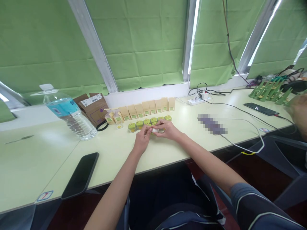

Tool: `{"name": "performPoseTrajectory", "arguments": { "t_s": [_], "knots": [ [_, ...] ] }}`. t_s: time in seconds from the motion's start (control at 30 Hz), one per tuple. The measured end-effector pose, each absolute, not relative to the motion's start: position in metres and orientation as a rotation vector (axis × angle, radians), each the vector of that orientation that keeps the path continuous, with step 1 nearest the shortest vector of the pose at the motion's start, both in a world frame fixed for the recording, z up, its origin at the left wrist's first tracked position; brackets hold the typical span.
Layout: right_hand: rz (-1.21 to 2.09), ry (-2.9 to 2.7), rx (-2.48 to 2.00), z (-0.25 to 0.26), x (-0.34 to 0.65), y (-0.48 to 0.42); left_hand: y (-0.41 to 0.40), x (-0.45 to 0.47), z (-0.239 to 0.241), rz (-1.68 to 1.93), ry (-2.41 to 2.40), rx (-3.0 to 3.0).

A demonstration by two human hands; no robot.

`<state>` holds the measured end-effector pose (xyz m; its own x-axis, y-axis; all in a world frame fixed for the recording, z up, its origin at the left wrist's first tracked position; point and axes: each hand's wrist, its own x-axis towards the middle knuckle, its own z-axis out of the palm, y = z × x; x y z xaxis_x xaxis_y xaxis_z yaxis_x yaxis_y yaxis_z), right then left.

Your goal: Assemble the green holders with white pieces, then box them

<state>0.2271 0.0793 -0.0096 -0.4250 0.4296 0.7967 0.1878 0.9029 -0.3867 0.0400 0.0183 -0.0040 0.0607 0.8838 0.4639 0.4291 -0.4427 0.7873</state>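
Both hands meet over the table around a small white object (pixel 155 130), whose kind I cannot make out. The fingers of my left hand (pixel 143 137) pinch its left side. My right hand (pixel 167 130) closes on it from the right, thumb and fingertips pressed together. Right behind the hands runs a row of small clear containers with green lids (pixel 132 127), some partly hidden by my fingers. Farther back stands a row of small beige paper boxes (pixel 139 110). A clear container with a yellow centre (pixel 119 126) lies before the boxes at the left.
To the left stand a large water bottle (pixel 72 115) and an open cardboard box (pixel 94 110). A black phone (pixel 81 175) lies near the front edge. On the right are a power strip (pixel 199 101), cables, another phone (pixel 261 109), green stick-like parts (pixel 275 91) and another person's hand (pixel 298 113).
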Motion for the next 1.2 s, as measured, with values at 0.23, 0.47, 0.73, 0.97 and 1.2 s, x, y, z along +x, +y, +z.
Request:
{"name": "performPoseTrajectory", "arguments": {
  "t_s": [0.23, 0.47, 0.73, 0.97, 1.2],
  "knots": [
    [0.247, -2.046, -0.513, 0.0, 0.23, 0.074, 0.013, 0.041, 0.004, 1.367, 1.282, 1.87],
    [0.416, -1.932, -0.551, 0.003, 0.231, 0.07, 0.01, 0.044, 0.007, 1.349, 1.33, 1.902],
    [0.582, -1.87, -0.581, 0.001, 0.23, 0.069, 0.011, 0.045, 0.005, 1.377, 1.184, 1.806],
    [0.568, -1.954, -0.543, 0.006, 0.232, 0.063, 0.015, 0.043, 0.001, 1.448, 1.169, 1.74],
    [0.471, -2.119, -0.53, 0.004, 0.229, 0.067, 0.018, 0.042, 0.001, 1.463, 1.114, 1.703]
  ]
}}
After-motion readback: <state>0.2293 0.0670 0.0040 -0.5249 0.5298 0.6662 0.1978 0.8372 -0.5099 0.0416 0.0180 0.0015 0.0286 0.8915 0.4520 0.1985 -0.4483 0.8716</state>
